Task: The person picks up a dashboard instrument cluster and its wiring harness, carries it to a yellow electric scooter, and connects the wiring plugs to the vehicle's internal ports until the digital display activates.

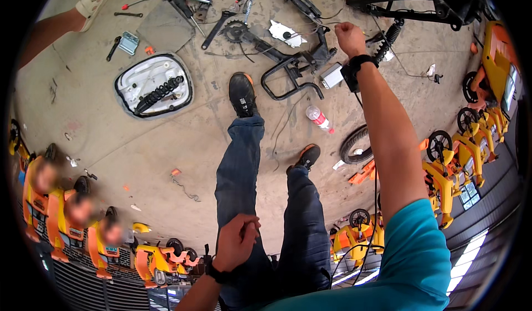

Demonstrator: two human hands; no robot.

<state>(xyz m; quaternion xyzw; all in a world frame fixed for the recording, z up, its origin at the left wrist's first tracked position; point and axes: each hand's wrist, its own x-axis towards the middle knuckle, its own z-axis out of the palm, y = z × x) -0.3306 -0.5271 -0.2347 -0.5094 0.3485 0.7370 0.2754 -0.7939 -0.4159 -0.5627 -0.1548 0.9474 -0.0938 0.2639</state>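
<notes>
My right hand reaches far out over the floor, its fingers curled closed. Whatever they may hold is hidden; thin wires pass close by. Just left of it lies a black metal frame with a bent tube loop. To its right, a black coil-spring shock absorber leans from a larger black frame. Below the hand is a silver box. My left hand is near my thigh, fingers curled in, with nothing visible in them.
A white shell holding another shock absorber lies left. Tools, a crank with chainring and a white plate lie ahead. A bottle and tyre lie near my feet. Yellow scooters line the edges. Another person's leg shows upper left.
</notes>
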